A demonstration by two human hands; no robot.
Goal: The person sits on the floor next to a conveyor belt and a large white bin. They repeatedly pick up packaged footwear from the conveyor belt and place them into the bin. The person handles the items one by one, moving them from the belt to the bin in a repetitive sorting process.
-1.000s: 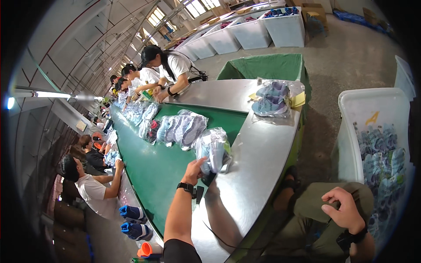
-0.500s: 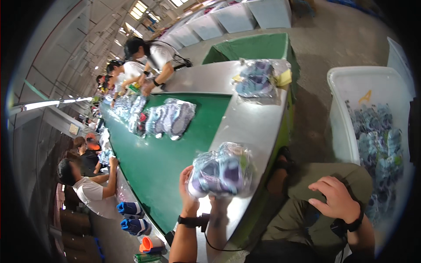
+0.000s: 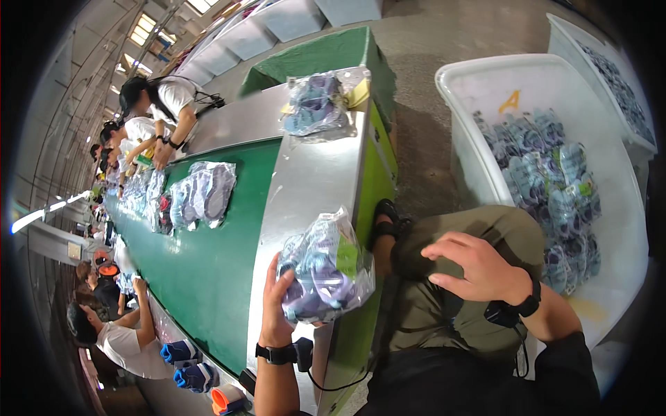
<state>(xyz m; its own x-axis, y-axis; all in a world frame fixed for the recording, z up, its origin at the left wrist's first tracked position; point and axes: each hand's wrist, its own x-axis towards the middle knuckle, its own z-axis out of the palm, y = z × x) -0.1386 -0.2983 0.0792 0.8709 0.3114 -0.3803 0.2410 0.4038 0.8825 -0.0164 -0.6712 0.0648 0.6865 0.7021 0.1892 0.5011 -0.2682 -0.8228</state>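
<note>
The setting is a factory hall with a long green conveyor belt [image 3: 208, 277] flanked by a metal worktop [image 3: 305, 180]; daylight enters through roof windows at the 11 o'clock edge of the view.

Nearest, at 6 o'clock, the left hand [image 3: 274, 312] grips a clear plastic bag of blue-purple shoes [image 3: 326, 270]. The fingers curl around the bag's left side and hold it at the near edge of the worktop, slightly tilted. A black wrist device sits on the left wrist.

At 4 o'clock, the right hand [image 3: 479, 267] lies palm-down on the person's olive-clad knee [image 3: 499, 236]. The fingers are loosely spread and hold nothing.

At 3 o'clock, beside the knee, stands a white plastic bin [image 3: 472, 90] partly filled with bagged shoes of the same kind.

Farther off, at 12 o'clock, a second bagged pair [image 3: 316, 104] lies on the worktop near its far end. At 10 o'clock, more bagged shoes [image 3: 205, 194] lie on the belt.

Beyond these, other workers [image 3: 166, 104] lean over the belt's far side, and another person [image 3: 118, 340] sits at 8 o'clock.
</note>
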